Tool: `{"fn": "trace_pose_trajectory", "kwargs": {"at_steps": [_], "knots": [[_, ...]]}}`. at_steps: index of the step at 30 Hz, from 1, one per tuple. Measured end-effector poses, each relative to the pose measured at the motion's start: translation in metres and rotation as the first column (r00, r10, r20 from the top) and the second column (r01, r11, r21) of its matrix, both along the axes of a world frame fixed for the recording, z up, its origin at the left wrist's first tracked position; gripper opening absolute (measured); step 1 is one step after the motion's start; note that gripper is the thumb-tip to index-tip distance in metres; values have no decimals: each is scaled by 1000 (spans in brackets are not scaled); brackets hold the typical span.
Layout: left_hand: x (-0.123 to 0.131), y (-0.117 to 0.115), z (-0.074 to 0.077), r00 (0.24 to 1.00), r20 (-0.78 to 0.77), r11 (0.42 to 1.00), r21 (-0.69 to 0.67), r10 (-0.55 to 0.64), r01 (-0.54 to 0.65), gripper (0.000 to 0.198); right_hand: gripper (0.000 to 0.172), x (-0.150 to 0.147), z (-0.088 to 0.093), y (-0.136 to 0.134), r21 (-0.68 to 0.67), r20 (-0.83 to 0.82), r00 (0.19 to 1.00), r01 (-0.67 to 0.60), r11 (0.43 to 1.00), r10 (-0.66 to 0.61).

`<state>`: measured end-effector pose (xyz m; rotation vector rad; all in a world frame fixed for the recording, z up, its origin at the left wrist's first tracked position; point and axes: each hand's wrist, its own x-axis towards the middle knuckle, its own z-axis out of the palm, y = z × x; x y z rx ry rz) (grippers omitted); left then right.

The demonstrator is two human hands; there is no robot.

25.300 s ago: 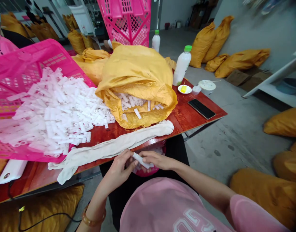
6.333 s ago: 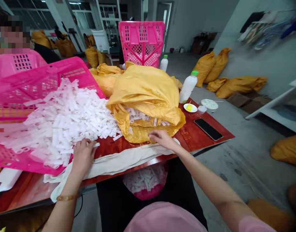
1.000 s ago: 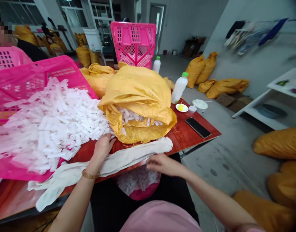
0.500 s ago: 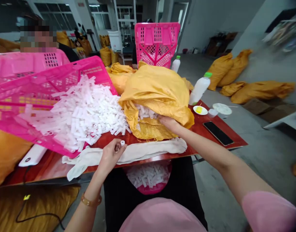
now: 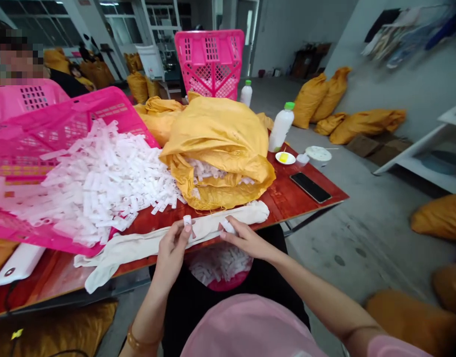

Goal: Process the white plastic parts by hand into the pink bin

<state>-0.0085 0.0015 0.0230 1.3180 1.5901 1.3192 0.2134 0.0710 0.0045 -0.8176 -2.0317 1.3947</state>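
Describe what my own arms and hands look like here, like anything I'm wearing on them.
Your left hand and right hand are bare, without gloves. A rounded, brownish-amber bangle circles the left wrist; none shows on the right. A plain pink sleeve shows near the right elbow. The left sleeve is out of view.

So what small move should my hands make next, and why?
I'd probably bring your left hand toward your right hand, because each grips something, a white tube in the left and a white piece in the right, with a gap between them.
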Motion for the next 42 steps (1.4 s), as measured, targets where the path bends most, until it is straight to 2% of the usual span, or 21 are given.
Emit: {"fn": "trace_pose_trajectory", "kwargs": {"at_steps": [3,7,9,11,13,15,17,19,21,23,25,28,31,34,36,38,40,42], "knots": [[12,-6,3,961,-276,997,71,4,17,32,28,4,2,-8,39,37,999,-40,998,39],[24,-15,4,922,-388,983,174,8,65,23,26,7,-2,-11,94,58,994,-98,991,93],[27,-18,3,910,-414,967,227,-9,113,19,24,8,-5,-13,162,116,990,-94,982,75],[28,-18,3,904,-423,967,196,-66,163,17,21,9,-8,-16,287,203,979,-70,955,10],[29,-16,2,898,-408,970,100,-162,220,18,21,7,-11,-19,418,295,953,-69,906,-64],[32,-13,0,903,-371,971,16,-216,239,20,22,4,-13,-21,477,335,937,-79,875,-97],[35,-12,-3,934,-301,980,-20,-193,196,22,21,2,-12,-22,415,294,954,-70,907,-62],[34,-12,-6,968,-206,990,-20,-142,141,24,22,2,-8,-22,266,211,977,-73,961,15],[29,-13,-6,982,-145,992,11,-124,127,24,27,4,-4,-21,117,129,986,-121,986,106],[23,-13,-4,975,-154,985,37,-161,169,20,33,6,0,-21,34,70,979,-193,981,190],[19,-13,0,952,-191,968,18,-240,248,21,31,7,0,-21,41,69,975,-214,976,211],[21,-13,4,939,-198,960,-53,-281,275,32,21,2,-7,-25,240,231,972,-105,965,48],[30,-16,3,971,-140,979,-98,-193,180,36,26,-4,-19,-29,456,384,915,-72,887,-124],[37,-21,-1,986,-87,984,-118,-143,133,40,29,-6,-25,-33,512,408,897,-71,856,-169],[38,-23,-3,986,-87,986,-105,-141,131,38,23,-3,-23,-35,434,360,925,-50,899,-122],[37,-25,-5,977,-90,980,-69,-194,188,36,16,0,-18,-35,247,250,968,-95,964,31],[38,-27,-8,956,-97,961,-39,-276,273,37,13,2,-13,-34,79,109,977,-192,978,183],[41,-31,-12,941,-116,948,-31,-317,315,38,10,2,-11,-32,41,69,979,-195,980,192]]}}
